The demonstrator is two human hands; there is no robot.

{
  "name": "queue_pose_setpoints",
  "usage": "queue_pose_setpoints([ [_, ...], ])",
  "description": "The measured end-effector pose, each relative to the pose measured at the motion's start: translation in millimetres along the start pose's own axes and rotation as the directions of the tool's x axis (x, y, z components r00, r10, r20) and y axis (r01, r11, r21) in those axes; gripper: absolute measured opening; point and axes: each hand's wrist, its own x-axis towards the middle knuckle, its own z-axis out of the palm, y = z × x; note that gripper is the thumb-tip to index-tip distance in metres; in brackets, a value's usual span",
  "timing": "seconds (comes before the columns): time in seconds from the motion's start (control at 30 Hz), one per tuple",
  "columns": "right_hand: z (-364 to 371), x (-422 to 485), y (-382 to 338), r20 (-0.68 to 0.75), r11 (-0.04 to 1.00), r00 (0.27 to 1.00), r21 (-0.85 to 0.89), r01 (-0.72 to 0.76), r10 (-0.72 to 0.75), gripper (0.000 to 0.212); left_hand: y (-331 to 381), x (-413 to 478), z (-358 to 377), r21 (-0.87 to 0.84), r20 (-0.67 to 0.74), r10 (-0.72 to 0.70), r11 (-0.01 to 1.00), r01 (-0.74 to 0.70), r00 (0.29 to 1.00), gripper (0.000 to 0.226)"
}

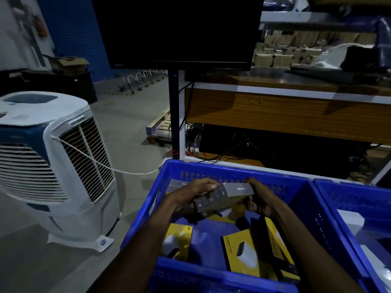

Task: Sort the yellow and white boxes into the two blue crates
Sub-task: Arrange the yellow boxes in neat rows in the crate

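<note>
Both hands hold one box [224,196] above the left blue crate [213,169]; its grey side faces me and a yellow face shows underneath. My left hand [190,196] grips its left end, my right hand [259,199] grips its right end. Inside this crate lie several yellow boxes, among them one [178,240] at the lower left and one [243,253] at the lower middle. The right blue crate [347,193] holds white boxes [350,222].
A white and blue air cooler [48,166] stands on the floor to the left, its white cord [118,170] running toward the crate. A dark monitor [179,32] on a pole hangs over a wooden workbench [285,115] behind the crates. Cables lie under the bench.
</note>
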Motion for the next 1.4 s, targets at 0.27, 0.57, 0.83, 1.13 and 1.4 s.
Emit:
queue_pose_setpoints([
  [0.27, 4.4, -8.0, 0.7, 0.114, 0.988, 0.989, -0.116, 0.104, -0.09, 0.056, -2.9, 5.9, 1.0, 0.129, -0.187, 0.085, 0.99, -0.061, 0.979, 0.034],
  [0.57, 13.5, -17.6, 6.4, 0.009, 0.814, 0.95, -0.514, 0.272, -0.312, 0.062, 1.8, 8.2, 0.9, 0.226, -0.347, -0.033, 0.967, 0.118, 0.937, 0.042],
  [0.83, 17.8, -17.5, 8.3, 0.103, 0.752, 0.962, -0.604, 0.264, -0.255, 0.056, 3.5, 3.4, -1.6, 0.397, -0.364, -0.066, 0.891, 0.219, 0.929, 0.021],
  [1.13, 23.8, -4.8, 16.0, 0.093, 0.703, 0.965, -0.669, 0.242, -0.244, 0.024, 0.3, -0.3, -5.2, 0.508, -0.432, -0.087, 0.8, 0.321, 0.898, 0.069],
  [1.4, 28.4, 6.1, 29.6, 0.132, 0.52, 0.942, -0.806, 0.284, -0.31, 0.029, -6.3, -0.8, -11.3, 0.687, -0.477, -0.095, 0.58, 0.438, 0.874, 0.098],
])
